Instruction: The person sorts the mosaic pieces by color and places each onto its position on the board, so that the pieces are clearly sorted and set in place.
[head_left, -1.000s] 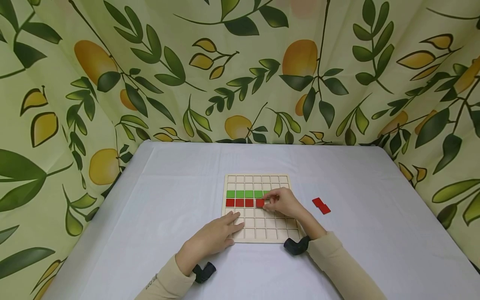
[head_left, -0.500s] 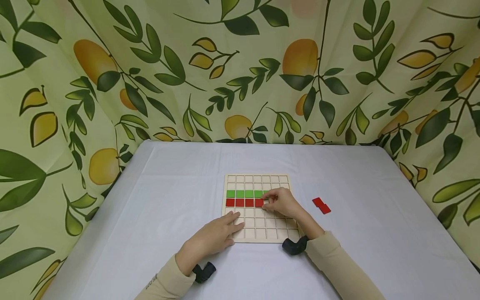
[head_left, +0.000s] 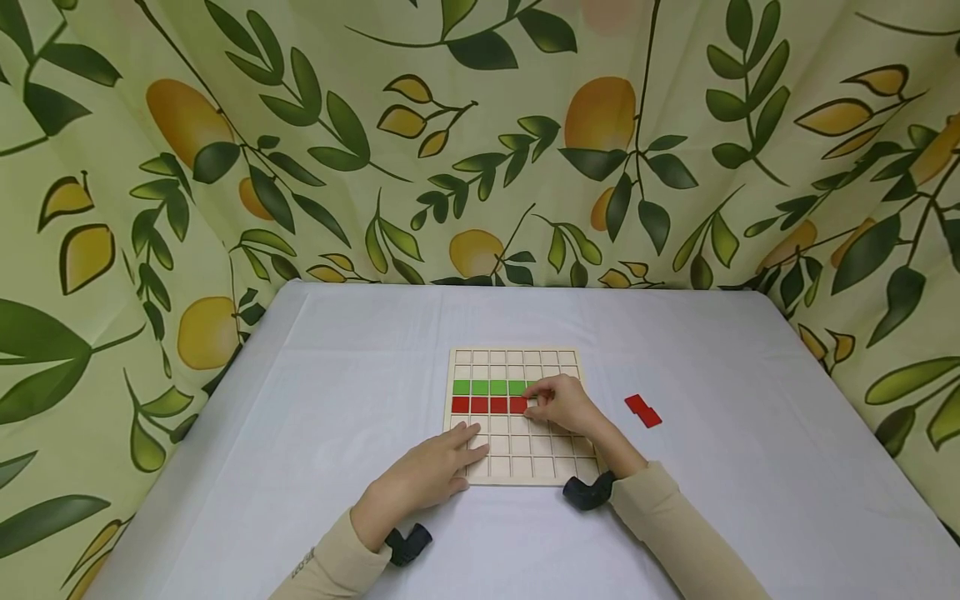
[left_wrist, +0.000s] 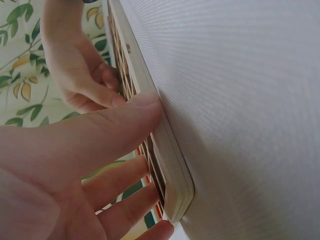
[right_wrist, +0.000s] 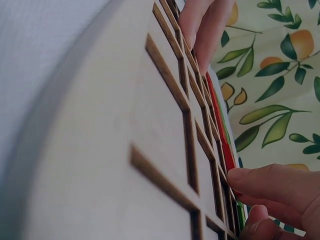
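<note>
A wooden grid board [head_left: 521, 446] lies on the white-covered table. Green square tiles [head_left: 480, 388] fill part of one row, with red square tiles [head_left: 480, 406] in the row just nearer. My right hand [head_left: 566, 404] pinches the rightmost red tile [head_left: 518, 406] at its right edge. In the right wrist view, the thumb touches that red tile [right_wrist: 228, 157]; the index fingertip is partly hidden. My left hand [head_left: 431, 471] rests on the board's near left corner, fingers extended over the cells. The left wrist view shows its thumb [left_wrist: 135, 112] against the board's side edge.
Two loose red tiles [head_left: 642, 411], touching or overlapping, lie on the table [head_left: 750, 417] right of the board. A fruit-and-leaf patterned curtain [head_left: 480, 167] surrounds the table's back and sides. Dark wrist devices [head_left: 588, 492] sit under both wrists.
The rightmost red tile, tilted and slightly apart a second ago, has shifted left and now lies in line with its row. My right hand moved slightly left with it; my left hand stayed put.
</note>
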